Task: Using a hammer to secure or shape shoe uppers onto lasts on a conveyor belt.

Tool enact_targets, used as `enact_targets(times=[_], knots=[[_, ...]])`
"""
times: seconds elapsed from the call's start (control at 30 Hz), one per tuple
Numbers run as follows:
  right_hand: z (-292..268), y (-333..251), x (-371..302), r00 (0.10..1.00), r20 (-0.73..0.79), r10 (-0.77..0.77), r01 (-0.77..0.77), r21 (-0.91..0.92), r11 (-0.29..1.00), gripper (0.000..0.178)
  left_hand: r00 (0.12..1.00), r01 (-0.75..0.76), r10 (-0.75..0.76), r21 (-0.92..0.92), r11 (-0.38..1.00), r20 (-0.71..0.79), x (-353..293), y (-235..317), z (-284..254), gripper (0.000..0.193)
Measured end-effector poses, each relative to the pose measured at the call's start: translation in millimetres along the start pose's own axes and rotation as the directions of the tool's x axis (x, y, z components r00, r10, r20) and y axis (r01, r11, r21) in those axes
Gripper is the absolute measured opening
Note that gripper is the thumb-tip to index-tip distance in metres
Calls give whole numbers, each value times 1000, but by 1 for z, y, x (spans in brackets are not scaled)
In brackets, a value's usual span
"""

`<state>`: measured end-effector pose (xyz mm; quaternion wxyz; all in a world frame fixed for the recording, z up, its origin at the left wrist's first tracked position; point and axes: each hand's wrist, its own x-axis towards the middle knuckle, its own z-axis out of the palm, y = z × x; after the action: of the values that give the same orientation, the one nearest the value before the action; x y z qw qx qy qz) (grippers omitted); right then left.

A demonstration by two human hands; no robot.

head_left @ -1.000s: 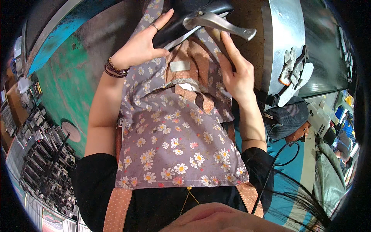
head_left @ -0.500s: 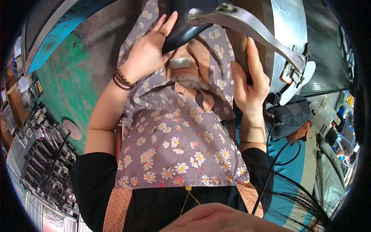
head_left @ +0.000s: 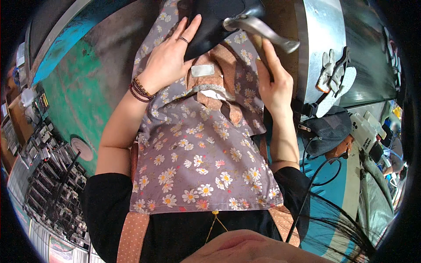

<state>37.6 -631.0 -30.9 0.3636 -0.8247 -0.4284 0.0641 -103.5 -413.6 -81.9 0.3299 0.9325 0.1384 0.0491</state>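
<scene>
A smooth black leather piece (head_left: 215, 33), perhaps part of a shoe, lies at the top over my lap. My left hand (head_left: 169, 59) grips its left side, two fingers stretched over the surface and the thumb at its lower edge. In my right hand (head_left: 275, 81) is a hammer (head_left: 258, 28) with a long, curved, shiny metal head, smeared by motion. The head's rounded left end is at the leather's right part; whether they touch I cannot tell. My index finger lies along the handle, which is mostly hidden. A flowered grey apron (head_left: 197, 153) covers my lap.
On the right, light gloves (head_left: 333, 74) lie on a metal surface (head_left: 322, 26), with a black mesh bag (head_left: 326, 131) below them. A cable (head_left: 324, 175) hangs near my right arm. At the left are a blue curved edge (head_left: 66, 52) and a cluttered rack (head_left: 52, 175).
The hammer has swung down and left, away from the gloves and toward the black leather. My right hand has moved slightly left; my left hand stays on the leather.
</scene>
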Motion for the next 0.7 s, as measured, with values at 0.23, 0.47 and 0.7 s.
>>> enact_targets(times=[0.23,0.47,0.7], knots=[[-10,-9,-1,954,-285,91,-47,157,986,52,999,-33,33,-47,998,2,2,-5,-2,89],[-15,4,20,999,39,3,1,-105,994,45,1000,-13,13,-50,999,-15,4,-9,1,90],[-1,9,7,975,-175,-134,124,-66,990,45,968,178,-152,-120,977,199,9,8,-18,90]])
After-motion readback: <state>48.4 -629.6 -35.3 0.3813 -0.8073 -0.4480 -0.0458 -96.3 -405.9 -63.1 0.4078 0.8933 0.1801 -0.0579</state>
